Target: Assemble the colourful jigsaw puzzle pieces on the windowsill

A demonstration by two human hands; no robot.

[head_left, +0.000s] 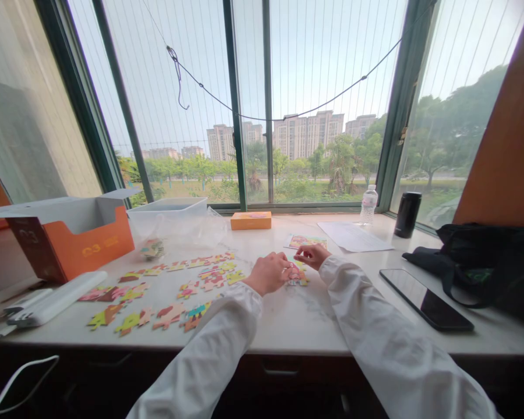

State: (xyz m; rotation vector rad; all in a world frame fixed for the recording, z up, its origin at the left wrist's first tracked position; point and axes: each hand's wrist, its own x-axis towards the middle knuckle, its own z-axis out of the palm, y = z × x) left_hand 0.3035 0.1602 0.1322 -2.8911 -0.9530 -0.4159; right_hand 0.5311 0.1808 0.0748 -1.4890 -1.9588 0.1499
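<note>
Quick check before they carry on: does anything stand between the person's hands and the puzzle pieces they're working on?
Nothing visible does. The left hand and right hand are directly at the small cluster of puzzle pieces, with no object between them.

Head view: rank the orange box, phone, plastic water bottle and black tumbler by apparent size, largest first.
1. Orange cardboard box
2. Smartphone, though nearer the camera
3. Plastic water bottle and black tumbler: they look alike, so unranked
</note>
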